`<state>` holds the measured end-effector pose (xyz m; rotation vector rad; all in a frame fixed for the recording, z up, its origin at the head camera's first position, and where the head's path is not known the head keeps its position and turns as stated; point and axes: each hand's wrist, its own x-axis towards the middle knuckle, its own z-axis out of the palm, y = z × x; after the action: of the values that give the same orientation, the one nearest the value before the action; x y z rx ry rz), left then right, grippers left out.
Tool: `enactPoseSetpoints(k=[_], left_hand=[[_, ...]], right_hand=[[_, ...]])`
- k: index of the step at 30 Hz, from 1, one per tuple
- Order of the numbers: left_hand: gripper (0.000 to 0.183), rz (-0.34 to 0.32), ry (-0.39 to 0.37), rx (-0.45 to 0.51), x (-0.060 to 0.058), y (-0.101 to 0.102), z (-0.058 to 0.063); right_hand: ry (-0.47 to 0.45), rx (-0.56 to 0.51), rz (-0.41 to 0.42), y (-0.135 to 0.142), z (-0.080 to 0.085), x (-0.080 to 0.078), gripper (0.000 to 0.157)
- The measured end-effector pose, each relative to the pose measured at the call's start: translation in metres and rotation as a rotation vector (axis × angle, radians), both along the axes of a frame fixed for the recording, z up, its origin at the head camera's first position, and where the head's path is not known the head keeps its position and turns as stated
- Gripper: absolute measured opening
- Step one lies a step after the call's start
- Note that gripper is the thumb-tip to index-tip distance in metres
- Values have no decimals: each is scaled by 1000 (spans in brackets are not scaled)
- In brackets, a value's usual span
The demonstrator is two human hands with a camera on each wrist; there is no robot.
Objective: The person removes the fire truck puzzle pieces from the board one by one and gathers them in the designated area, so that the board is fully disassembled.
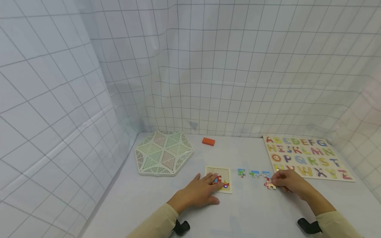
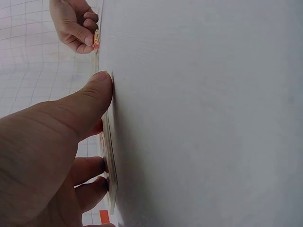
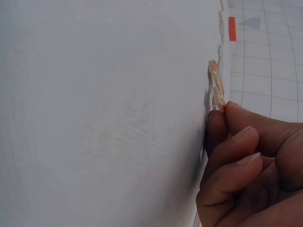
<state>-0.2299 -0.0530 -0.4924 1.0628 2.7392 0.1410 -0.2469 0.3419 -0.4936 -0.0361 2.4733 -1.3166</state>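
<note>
My left hand point(image 1: 200, 192) lies with extended fingers on a small wooden puzzle board point(image 1: 226, 173). Parts of a red and blue picture show on the board between and beside the fingers. Seen from the left wrist, the thumb point(image 2: 92, 97) is by the board's near edge and the other fingertips rest over its face. My right hand point(image 1: 290, 181) pinches a jigsaw piece point(image 1: 270, 185) with a rainbow on it, between thumb and forefinger. In the right wrist view this piece point(image 3: 217, 87) is tilted, close over the table. More jigsaw pieces point(image 1: 255, 174) lie in a row between the hands.
An alphabet board point(image 1: 300, 161) with coloured letters lies at the right, just beyond my right hand. At the back left sits a pale hexagonal perforated panel point(image 1: 163, 153). A red-orange block point(image 1: 208, 141) is near the back edge, before the grid-patterned curtain point(image 1: 223, 82).
</note>
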Motion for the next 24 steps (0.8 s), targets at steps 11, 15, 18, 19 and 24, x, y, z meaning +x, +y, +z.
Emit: enactPoseSetpoints(k=[11, 15, 18, 19, 24], left_hand=[[68, 2, -15, -3, 0, 0, 2], [68, 7, -19, -4, 0, 0, 2], [67, 9, -21, 1, 0, 0, 3], [67, 8, -23, 4, 0, 0, 2], [66, 2, -29, 16, -1, -1, 2]], right_hand=[[51, 86, 10, -4, 7, 1, 14], [62, 95, -15, -3, 12, 0, 19], [73, 53, -14, -6, 16, -3, 26], [73, 33, -8, -7, 17, -3, 27], [81, -46, 28, -21, 23, -9, 32]])
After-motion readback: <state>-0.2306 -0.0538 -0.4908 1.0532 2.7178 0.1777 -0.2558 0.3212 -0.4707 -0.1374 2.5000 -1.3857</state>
